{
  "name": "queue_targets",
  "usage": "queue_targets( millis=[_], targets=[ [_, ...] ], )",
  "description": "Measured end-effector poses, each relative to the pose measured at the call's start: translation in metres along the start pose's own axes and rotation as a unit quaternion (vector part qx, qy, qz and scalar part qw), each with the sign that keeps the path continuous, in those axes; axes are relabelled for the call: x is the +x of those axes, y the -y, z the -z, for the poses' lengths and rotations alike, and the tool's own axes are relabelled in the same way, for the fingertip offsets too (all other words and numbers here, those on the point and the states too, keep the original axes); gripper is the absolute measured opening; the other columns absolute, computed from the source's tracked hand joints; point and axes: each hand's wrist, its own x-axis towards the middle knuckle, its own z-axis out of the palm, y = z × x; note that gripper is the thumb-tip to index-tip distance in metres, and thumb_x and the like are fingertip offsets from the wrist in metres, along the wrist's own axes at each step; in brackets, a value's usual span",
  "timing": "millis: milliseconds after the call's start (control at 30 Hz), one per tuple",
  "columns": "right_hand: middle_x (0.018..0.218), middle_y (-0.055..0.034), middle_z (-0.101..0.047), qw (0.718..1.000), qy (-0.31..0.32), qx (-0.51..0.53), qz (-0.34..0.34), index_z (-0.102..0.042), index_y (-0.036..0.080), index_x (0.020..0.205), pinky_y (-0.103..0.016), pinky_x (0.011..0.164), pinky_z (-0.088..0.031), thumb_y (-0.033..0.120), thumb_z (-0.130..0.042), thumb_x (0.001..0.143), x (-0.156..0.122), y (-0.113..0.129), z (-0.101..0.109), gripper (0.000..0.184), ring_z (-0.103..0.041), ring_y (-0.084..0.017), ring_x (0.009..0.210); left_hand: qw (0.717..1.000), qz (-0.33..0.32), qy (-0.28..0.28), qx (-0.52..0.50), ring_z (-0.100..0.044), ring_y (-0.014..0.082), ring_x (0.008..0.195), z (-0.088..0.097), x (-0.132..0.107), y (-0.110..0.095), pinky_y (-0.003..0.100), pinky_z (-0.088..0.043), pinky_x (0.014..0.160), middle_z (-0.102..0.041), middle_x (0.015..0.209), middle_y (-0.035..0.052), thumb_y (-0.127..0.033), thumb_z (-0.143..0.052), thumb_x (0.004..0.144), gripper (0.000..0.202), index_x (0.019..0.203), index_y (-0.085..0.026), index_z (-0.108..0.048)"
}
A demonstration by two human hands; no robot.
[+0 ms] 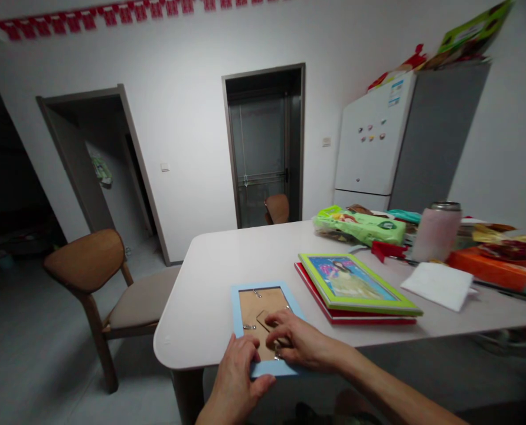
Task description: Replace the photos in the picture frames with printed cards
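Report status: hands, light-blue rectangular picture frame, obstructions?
Left hand at near-left corner of blue frame; right hand over brown backing board. Frame face down on white table. No obstruction; lime-green picture frame apart, right.

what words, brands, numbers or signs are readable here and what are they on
None can be read.
Blue-and-white sticker on the refrigerator: too small.
Green plastic package: print too blurred.
Green item atop the refrigerator: markings too blurred.
Red garland: too blurred to tell any characters.
Blue picture frame: no text visible.
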Motion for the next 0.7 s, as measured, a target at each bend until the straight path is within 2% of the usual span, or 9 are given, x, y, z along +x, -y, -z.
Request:
queue_targets(
  millis=[167,233,367,500,600,700],
  targets=[
    [0.103,-0.003,-0.053,1.0,-0.021,0.015,-0.015,-0.067,0.024,0.072,-0.028,0.085,-0.033,0.017,-0.054,0.063,0.001,0.003,-0.004,0.017,-0.045,-0.018,0.097,1.0,-0.001,0.002,0.003,-0.05,0.0197,0.094,0.0,0.0,-0.001,0.045,-0.019,0.097,-0.055,0.1,0.0035,-0.018,-0.063,0.059,0.021,0.072,-0.021,-0.046],
    [0.101,-0.0031,-0.055,0.999,-0.034,0.019,-0.017,-0.067,0.023,0.075,-0.027,0.084,-0.033,0.019,-0.053,0.064,0.006,0.005,-0.004,0.018,-0.046,-0.017,0.095,1.0,0.001,0.005,0.004,-0.05,0.0198,0.094,0.0,0.0,-0.002,0.045,-0.019,0.097,-0.055,0.1,0.0035,-0.018,-0.063,0.059,0.021,0.072,-0.021,-0.045],
    [0.091,-0.0055,-0.061,0.996,-0.078,0.006,-0.038,-0.065,0.019,0.085,-0.026,0.08,-0.035,0.022,-0.049,0.068,0.026,0.008,-0.011,0.024,-0.05,-0.017,0.087,1.0,0.002,0.006,0.013,-0.05,0.0193,0.091,0.0,0.001,-0.003,0.044,-0.021,0.097,-0.056,0.095,0.0038,-0.02,-0.063,0.06,0.021,0.07,-0.02,-0.045],
    [0.084,-0.0061,-0.062,0.991,-0.111,-0.038,-0.068,-0.067,0.018,0.079,-0.026,0.076,-0.035,0.022,-0.049,0.069,0.052,0.007,-0.03,0.021,-0.051,-0.017,0.084,1.0,0.005,0.006,0.025,-0.051,0.018,0.085,0.0,0.003,-0.004,0.041,-0.024,0.095,-0.056,0.085,0.0031,-0.02,-0.063,0.06,0.02,0.069,-0.019,-0.044],
    [0.08,-0.0067,-0.062,0.985,-0.123,-0.068,-0.096,-0.067,0.016,0.074,-0.025,0.073,-0.034,0.023,-0.048,0.071,0.063,0.004,-0.04,0.02,-0.052,-0.017,0.081,1.0,0.006,0.009,0.02,-0.05,0.0179,0.088,0.0,0.004,-0.004,0.042,-0.022,0.096,-0.056,0.089,0.003,-0.017,-0.064,0.058,0.023,0.07,-0.02,-0.044],
    [0.08,-0.007,-0.061,0.98,-0.132,-0.098,-0.116,-0.065,0.016,0.075,-0.024,0.072,-0.034,0.027,-0.045,0.074,0.068,-0.003,-0.038,0.023,-0.052,-0.016,0.081,1.0,0.004,0.01,0.011,-0.049,0.0188,0.091,0.0,0.003,-0.002,0.044,-0.02,0.097,-0.056,0.094,0.0035,-0.017,-0.064,0.058,0.023,0.07,-0.02,-0.044]
  ],
)
